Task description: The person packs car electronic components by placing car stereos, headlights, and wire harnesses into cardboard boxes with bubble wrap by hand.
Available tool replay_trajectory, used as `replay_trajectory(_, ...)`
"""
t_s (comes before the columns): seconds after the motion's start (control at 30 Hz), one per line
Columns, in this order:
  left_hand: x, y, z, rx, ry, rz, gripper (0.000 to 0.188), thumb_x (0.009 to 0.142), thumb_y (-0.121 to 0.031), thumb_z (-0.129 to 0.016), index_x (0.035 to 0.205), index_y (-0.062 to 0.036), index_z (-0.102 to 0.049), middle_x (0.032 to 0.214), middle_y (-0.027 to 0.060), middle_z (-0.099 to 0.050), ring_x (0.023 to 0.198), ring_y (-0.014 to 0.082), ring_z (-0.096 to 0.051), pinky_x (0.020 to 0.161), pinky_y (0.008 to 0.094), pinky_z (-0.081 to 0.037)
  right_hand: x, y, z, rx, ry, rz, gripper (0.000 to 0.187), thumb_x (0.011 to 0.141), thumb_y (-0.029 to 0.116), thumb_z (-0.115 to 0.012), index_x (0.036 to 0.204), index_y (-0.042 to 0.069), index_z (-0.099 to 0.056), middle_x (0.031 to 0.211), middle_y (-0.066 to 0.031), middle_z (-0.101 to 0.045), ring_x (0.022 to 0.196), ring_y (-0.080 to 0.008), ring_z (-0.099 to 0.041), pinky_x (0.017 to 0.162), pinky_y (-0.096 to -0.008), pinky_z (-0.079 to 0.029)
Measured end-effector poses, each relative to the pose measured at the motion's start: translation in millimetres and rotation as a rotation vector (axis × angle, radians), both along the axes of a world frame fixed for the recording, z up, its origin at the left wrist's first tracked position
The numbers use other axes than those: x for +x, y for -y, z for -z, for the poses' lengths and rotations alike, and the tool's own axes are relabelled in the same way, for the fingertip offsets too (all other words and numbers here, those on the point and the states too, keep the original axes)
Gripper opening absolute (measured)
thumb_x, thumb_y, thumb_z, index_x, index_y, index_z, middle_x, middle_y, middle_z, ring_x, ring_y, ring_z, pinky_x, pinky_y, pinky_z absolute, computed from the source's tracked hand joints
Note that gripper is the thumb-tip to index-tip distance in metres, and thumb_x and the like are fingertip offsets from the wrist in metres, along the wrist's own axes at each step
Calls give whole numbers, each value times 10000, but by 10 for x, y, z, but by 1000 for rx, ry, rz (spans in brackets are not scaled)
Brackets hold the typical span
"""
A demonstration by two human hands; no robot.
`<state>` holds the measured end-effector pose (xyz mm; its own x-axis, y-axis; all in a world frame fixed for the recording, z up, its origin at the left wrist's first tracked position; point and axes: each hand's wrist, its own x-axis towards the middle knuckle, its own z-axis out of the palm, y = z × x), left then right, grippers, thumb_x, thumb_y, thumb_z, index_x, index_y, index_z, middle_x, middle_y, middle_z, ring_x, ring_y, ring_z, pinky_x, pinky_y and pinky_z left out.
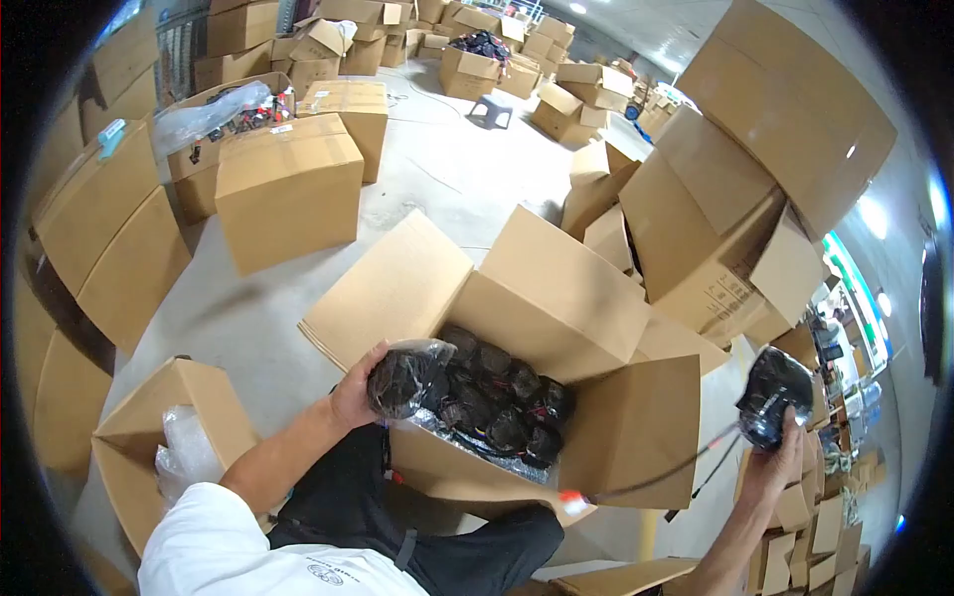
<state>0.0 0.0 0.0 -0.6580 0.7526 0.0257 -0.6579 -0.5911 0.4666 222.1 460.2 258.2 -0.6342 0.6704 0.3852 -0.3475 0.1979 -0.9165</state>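
My left hand (350, 395) grips a rounded black part in clear plastic wrap (405, 382) at the left rim of an open cardboard box (636, 422). Several similar dark rounded parts (502, 427) lie inside that box, some over silvery wrap. Out to the right, beyond the box's right flap, my right hand (777, 465) is closed around a shiny black part with a cable (775, 392). Its dark cable (661, 483) trails left across the flap. The reddish-white connector (573, 500) at its end hangs over the box's near edge, blurred.
At lower left stands an open carton with clear plastic wrap (187, 452). Closed cartons (288, 184) sit at front left, beside a box of red and black parts (253, 114). Large empty-looking boxes (696, 219) pile up at right. A small stool (490, 111) stands farther back.
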Motion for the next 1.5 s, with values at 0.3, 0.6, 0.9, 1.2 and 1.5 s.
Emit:
replay_trajectory(0.3,-134,-37,56,-33,79,-108,570,1014,-477,-425,1363,-32,-499,1261,122,-631,1132,229,-623,999,418,-498,-824,324,566,-72,89,-166,455,818,191,-753,1185,-9,-572,1080,-89,-659,934,-186,-657,844,-342,-541)
replay_trajectory(0.6,-138,-66,253,-57,176,-140,657,985,-561,-406,1348,-24,-516,1249,125,-645,1109,250,-643,997,422,-503,-543,270,756,267,388,42,351,865,190,-703,1129,-25,-618,1020,-71,-663,886,-144,-613,818,-305,-513)
replay_trajectory(0.9,-233,67,183,353,36,-162,760,994,-641,-223,1220,7,-551,730,135,-530,456,195,-484,421,315,-385,-1482,830,2271,672,1116,-344,477,736,246,-768,1091,-38,-624,930,-196,-708,869,-245,-695,806,-358,-531)
replay_trajectory(1.2,-61,152,68,140,249,-332,798,961,-686,-266,1223,11,-551,904,172,-624,551,229,-565,495,338,-450,-2448,1602,3676,361,1069,-696,509,785,292,-794,1107,-63,-622,865,-98,-652,805,-161,-600,717,-315,-499)
replay_trajectory(1.5,-104,272,-30,-85,421,-462,828,934,-731,-289,1157,29,-530,700,168,-566,413,204,-478,385,309,-391,-2754,1572,4100,840,1272,-925,490,724,301,-856,1016,-46,-669,879,-106,-694,778,-177,-648,740,-331,-530)
